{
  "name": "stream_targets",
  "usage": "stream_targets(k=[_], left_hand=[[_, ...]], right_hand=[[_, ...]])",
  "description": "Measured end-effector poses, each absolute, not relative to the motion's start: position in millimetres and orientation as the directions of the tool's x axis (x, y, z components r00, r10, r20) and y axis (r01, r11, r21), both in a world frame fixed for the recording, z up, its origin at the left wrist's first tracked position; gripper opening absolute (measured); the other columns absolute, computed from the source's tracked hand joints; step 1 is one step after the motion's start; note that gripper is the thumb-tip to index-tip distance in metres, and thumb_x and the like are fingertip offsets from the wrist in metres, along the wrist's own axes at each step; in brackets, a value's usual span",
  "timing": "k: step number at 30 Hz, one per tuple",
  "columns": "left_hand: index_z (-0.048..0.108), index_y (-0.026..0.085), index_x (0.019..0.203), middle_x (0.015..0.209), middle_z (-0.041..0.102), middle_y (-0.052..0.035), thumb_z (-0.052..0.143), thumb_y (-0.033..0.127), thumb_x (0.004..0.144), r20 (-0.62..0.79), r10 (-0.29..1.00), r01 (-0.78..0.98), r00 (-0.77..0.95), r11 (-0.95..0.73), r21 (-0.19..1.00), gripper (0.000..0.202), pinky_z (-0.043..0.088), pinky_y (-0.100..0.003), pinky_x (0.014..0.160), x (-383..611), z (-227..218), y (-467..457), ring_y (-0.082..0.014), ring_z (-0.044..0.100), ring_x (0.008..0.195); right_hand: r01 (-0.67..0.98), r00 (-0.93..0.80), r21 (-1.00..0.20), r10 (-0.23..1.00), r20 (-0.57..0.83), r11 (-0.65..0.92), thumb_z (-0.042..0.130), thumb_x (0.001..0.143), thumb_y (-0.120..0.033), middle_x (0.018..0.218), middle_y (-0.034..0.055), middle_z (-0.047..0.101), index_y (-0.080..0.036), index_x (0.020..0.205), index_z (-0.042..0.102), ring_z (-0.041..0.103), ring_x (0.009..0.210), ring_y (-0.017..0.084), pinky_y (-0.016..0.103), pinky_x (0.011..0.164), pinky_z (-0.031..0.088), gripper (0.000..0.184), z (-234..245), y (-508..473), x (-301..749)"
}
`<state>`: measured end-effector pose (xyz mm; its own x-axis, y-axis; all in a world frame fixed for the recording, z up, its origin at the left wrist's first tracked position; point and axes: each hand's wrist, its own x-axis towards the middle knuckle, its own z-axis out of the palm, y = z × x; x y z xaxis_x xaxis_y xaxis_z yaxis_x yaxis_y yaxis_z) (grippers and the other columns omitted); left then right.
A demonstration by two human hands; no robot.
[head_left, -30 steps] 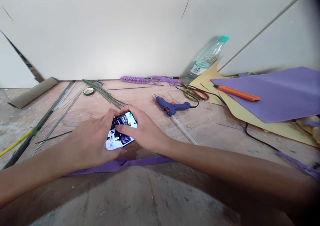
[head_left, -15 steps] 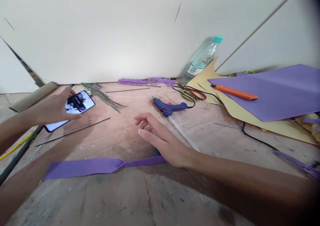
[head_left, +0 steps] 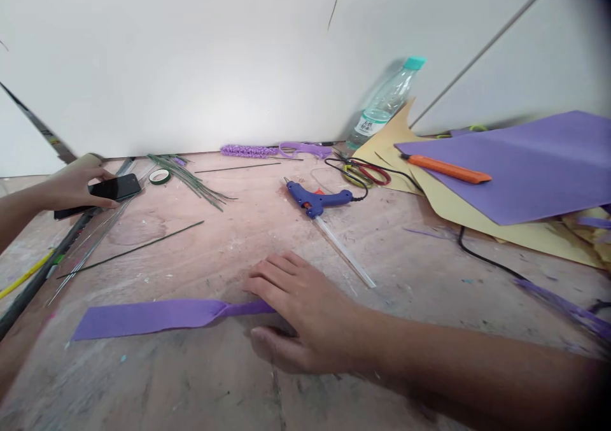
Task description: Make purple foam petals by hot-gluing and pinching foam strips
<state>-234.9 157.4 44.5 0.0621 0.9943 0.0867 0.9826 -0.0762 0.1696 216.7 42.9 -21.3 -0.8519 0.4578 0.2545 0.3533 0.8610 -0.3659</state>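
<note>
On the left, my left hand [head_left: 79, 186] is closed around a black phone [head_left: 114, 189], thumb and fingers on its edges; the screen is dark. The phone lies low over some thin clear rods [head_left: 90, 249]. My right hand [head_left: 300, 310] reaches over a purple strip [head_left: 153, 316] on the work surface, covering its right end. Its thumb is apart from the fingers, on the near side of the strip. The strip is flat and wide at the left and twisted near its middle. A thin green stem [head_left: 143, 247] lies between the hands.
A blue glue gun [head_left: 315, 198] with a clear stick lies beyond my right hand. Behind are scissors [head_left: 377, 176], green stems [head_left: 195, 183], a tape roll [head_left: 159, 176] and a fuzzy purple piece [head_left: 248, 153]. A bottle [head_left: 382, 113] leans on the wall; an orange cutter [head_left: 449, 169] rests on purple sheet [head_left: 525, 163].
My left hand has moved the phone left, and its lit screen has gone dark. The tape roll now shows. My right hand has come down and nearer, onto the purple strip.
</note>
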Motion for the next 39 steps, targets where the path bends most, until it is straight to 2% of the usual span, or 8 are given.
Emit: stream_targets(k=[3,7,10,14,19,26,33,39], left_hand=[[0.068,0.014,0.102,0.107,0.061,-0.0103,0.048,0.106,0.059,0.046,0.99,0.982,0.136,-0.141,0.125,0.103,0.046,-0.045,0.108,-242.5,40.8,157.3,-0.0314,0.054,0.111],[0.06,0.007,0.126,0.137,0.055,-0.0205,0.043,0.104,0.068,0.096,0.975,0.971,0.2,-0.21,0.113,0.114,0.029,-0.056,0.121,-220.2,44.6,146.6,-0.0417,0.043,0.136],[0.056,0.012,0.134,0.145,0.055,-0.0188,0.042,0.09,0.086,0.128,0.948,0.936,0.292,-0.311,0.165,0.093,0.026,-0.055,0.122,-168.9,45.0,118.1,-0.0402,0.043,0.139],[0.063,0.031,0.127,0.13,0.069,-0.0025,0.059,0.072,0.09,-0.006,0.826,0.792,0.563,-0.538,0.288,0.056,0.043,-0.039,0.108,-80.1,32.8,62.6,-0.0282,0.06,0.12],[0.067,0.024,0.109,0.106,0.074,-0.0045,0.061,0.037,0.1,0.024,0.715,0.642,0.699,-0.642,0.419,0.017,0.045,-0.039,0.09,-20.0,9.7,25.7,-0.026,0.064,0.099],[0.069,0.021,0.088,0.079,0.072,0.0031,0.059,0.032,0.101,0.01,0.834,0.623,0.552,-0.421,0.659,0.02,0.043,-0.027,0.066,-15.3,-0.8,18.1,-0.0157,0.063,0.072],[0.071,0.02,0.083,0.07,0.071,0.0045,0.057,0.028,0.104,0.18,0.791,0.56,0.585,-0.555,0.615,0.026,0.043,-0.023,0.06,-20.1,-7.5,15.8,-0.011,0.062,0.06],[0.075,0.023,0.1,0.094,0.083,0.0012,0.06,0.027,0.104,0.307,0.723,0.473,0.619,-0.655,0.589,0.017,0.051,-0.019,0.063,-24.6,-10.4,18.5,-0.012,0.074,0.071]], right_hand=[[0.362,-0.849,-0.31,0.448,0.279,0.879,0.057,0.097,-0.026,0.103,0.009,0.069,-0.016,0.103,0.066,0.054,0.093,0.023,0.039,0.084,0.038,0.015,-24.8,43.3,215.0],[0.363,-0.83,-0.285,0.447,0.332,0.887,0.049,0.102,-0.018,0.089,0.0057,0.067,-0.016,0.093,0.065,0.05,0.084,0.02,0.036,0.078,0.034,0.018,-24.2,46.0,214.1],[0.391,-0.815,-0.304,0.48,0.323,0.869,0.048,0.102,-0.016,0.09,0.0057,0.067,-0.016,0.094,0.064,0.051,0.084,0.019,0.035,0.079,0.034,0.018,-19.3,48.1,214.9],[0.406,-0.8,-0.362,0.518,0.304,0.839,0.044,0.103,-0.016,0.085,0.0039,0.067,-0.017,0.096,0.061,0.053,0.077,0.018,0.032,0.074,0.035,0.018,-14.8,49.4,217.0],[0.431,-0.738,-0.427,0.583,0.341,0.795,0.046,0.091,-0.012,0.07,-0.0014,0.056,-0.019,0.088,0.054,0.047,0.063,0.015,0.028,0.064,0.033,0.01,-15.8,48.1,219.7],[0.394,-0.72,-0.484,0.59,0.366,0.781,0.05,0.09,-0.014,0.074,-0.002,0.059,-0.019,0.091,0.053,0.049,0.061,0.012,0.025,0.06,0.035,0.005,-17.9,45.4,217.0],[0.298,-0.672,-0.551,0.582,0.458,0.779,0.056,0.096,-0.015,0.075,-0.0021,0.061,-0.019,0.092,0.056,0.051,0.063,0.01,0.022,0.06,0.038,0.006,-19.7,43.0,213.1],[0.237,-0.652,-0.557,0.555,0.516,0.796,0.058,0.096,-0.014,0.074,-0.0032,0.059,-0.017,0.093,0.059,0.049,0.062,0.008,0.021,0.058,0.038,0.004,-22.7,42.4,214.1]])
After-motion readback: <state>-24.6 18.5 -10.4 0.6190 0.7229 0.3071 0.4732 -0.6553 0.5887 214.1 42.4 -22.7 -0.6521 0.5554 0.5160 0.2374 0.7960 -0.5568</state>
